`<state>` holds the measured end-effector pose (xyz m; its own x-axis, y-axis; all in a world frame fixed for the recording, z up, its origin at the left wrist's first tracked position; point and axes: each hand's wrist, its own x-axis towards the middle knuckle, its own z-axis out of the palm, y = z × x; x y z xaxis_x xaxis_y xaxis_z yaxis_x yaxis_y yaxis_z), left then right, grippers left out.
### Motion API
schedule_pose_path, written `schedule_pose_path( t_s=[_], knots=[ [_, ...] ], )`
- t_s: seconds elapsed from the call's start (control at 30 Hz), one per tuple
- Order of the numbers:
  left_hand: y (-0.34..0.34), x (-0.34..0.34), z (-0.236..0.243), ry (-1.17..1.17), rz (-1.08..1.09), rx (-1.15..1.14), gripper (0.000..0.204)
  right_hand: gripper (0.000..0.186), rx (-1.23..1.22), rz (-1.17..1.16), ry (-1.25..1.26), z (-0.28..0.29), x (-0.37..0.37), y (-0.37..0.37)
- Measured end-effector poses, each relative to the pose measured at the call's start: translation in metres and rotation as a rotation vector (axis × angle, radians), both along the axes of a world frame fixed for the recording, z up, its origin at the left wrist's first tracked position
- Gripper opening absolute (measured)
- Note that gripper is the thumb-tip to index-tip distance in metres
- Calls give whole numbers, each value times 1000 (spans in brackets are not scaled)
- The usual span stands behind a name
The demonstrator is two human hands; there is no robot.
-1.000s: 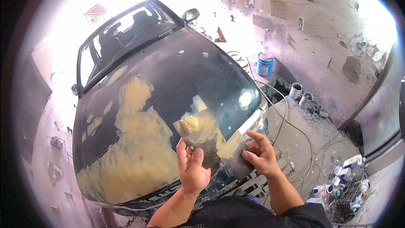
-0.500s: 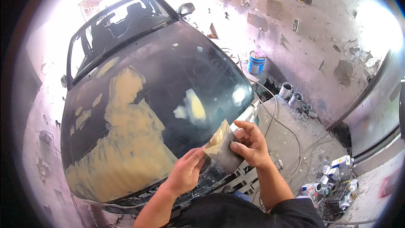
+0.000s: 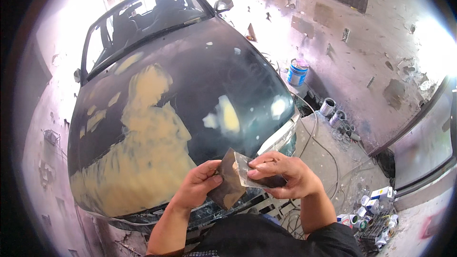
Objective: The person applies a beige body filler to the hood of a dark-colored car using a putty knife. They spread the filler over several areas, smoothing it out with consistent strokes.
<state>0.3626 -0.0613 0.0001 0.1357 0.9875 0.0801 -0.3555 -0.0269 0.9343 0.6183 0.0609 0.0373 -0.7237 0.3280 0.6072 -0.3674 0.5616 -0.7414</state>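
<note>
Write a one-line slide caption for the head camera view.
Left hand and right hand each hold a thin, flat plate by a dark car hood bearing tan patches.

A grey, debris-strewn floor (image 3: 357, 164) is seen to the right of the right hand (image 3: 291, 176). On it, a blue cylindrical can (image 3: 297, 74) is set well ahead of that hand, and two smaller, grey, open-topped tins (image 3: 328, 107) are placed nearer, ahead and to its right. A thin grey hose (image 3: 314, 123) is looped between tins and hand. Farther right and lower, a black lattice-sided crate (image 3: 372, 231) is surrounded by mostly white containers (image 3: 382, 193).
</note>
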Motion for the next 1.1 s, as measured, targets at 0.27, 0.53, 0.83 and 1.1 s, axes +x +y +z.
schedule_pose_path(
  t_s=[0.27, 0.53, 0.83, 1.1],
  knots=[
    [-6, 6, -5, 95, 116, -45, 39, 52, 102, -157, -295, -18, 0, 28],
    [0, 33, 2, 131, 434, -15, 40, 55, 338, -566, -149, -26, -14, 9],
    [-1, 38, 3, 513, 640, 99, 40, 51, 614, -481, -234, -38, -43, 8],
    [-34, -28, -42, 241, 906, 171, 38, 59, 170, -474, -450, -37, -60, 46]
  ],
)
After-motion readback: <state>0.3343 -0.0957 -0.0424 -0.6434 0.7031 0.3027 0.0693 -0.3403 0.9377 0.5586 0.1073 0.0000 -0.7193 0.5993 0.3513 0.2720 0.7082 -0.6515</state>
